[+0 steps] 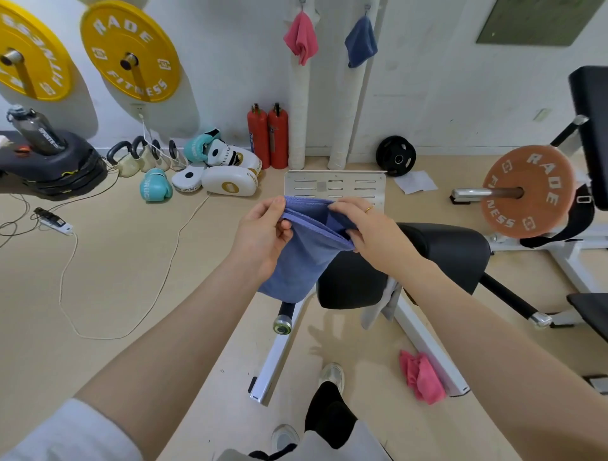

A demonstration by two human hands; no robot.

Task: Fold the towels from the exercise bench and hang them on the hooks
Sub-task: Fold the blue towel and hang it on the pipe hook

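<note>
Pinching a soft blue towel (306, 250) by its hemmed top edge, left hand (263, 230) and right hand (371, 230) fingers clamped on cloth, above black padded surface (441, 250), yellow plate (130, 49) reading "RADE FITNESS".

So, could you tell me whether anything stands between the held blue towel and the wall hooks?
Nothing visible does. Both hands hold the towel above the bench; open air lies toward the hooks, though both visible ones already carry towels.

The person wears a white sleeve (75, 434) pushed up the left arm, a gold ring (369, 209), black socks (327, 411) and pale shoes (333, 375).
</note>
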